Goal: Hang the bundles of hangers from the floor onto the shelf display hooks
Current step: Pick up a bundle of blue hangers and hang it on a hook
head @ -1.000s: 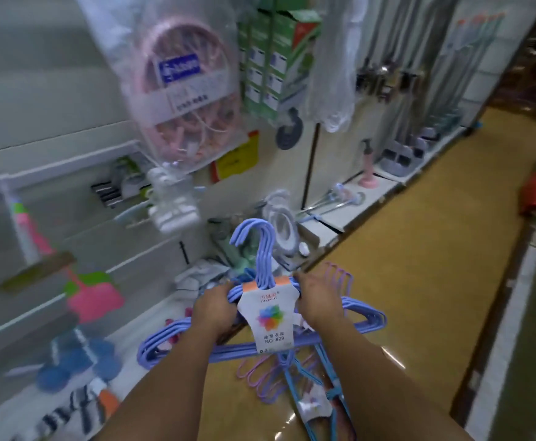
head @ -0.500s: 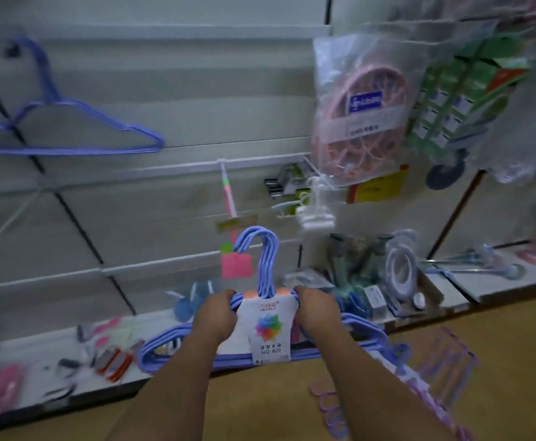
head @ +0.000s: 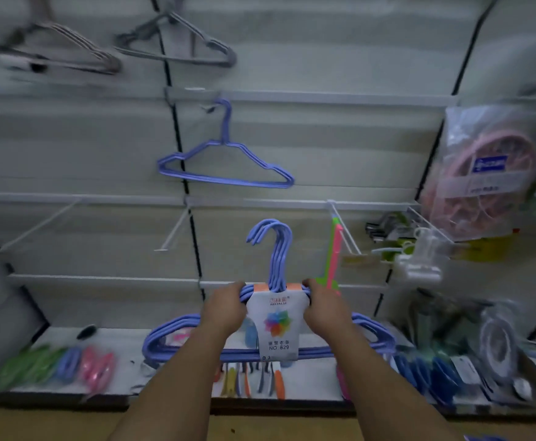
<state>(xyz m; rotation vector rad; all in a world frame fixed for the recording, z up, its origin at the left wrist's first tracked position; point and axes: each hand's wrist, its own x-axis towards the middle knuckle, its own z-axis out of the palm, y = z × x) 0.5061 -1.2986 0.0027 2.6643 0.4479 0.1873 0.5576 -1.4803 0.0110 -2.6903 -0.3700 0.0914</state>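
Note:
I hold a bundle of blue hangers [head: 276, 249] upright in front of the shelf wall, hooks pointing up. A white paper label [head: 277, 323] wraps its middle. My left hand [head: 225, 308] grips the bundle's left shoulder beside the label, and my right hand [head: 325, 308] grips the right shoulder. Above it, a blue hanger bundle [head: 225, 165] hangs from a display hook [head: 209, 107] on the wall. A bare white display hook [head: 174, 232] sticks out to the left of the held hooks, another [head: 343, 227] to the right.
Grey hangers [head: 177, 43] hang at the top left. A bagged pink round drying rack [head: 489, 173] hangs at right, with white clips [head: 419, 265] below it. The bottom shelf [head: 126, 351] carries packs of pegs and small goods. A pink and green item [head: 333, 256] hangs just right of the bundle.
My view has swung left and up along the wall, bringing the hung blue bundle to the centre. The bundle in my hands has risen off the floor toward the hooks; both grips are unchanged.

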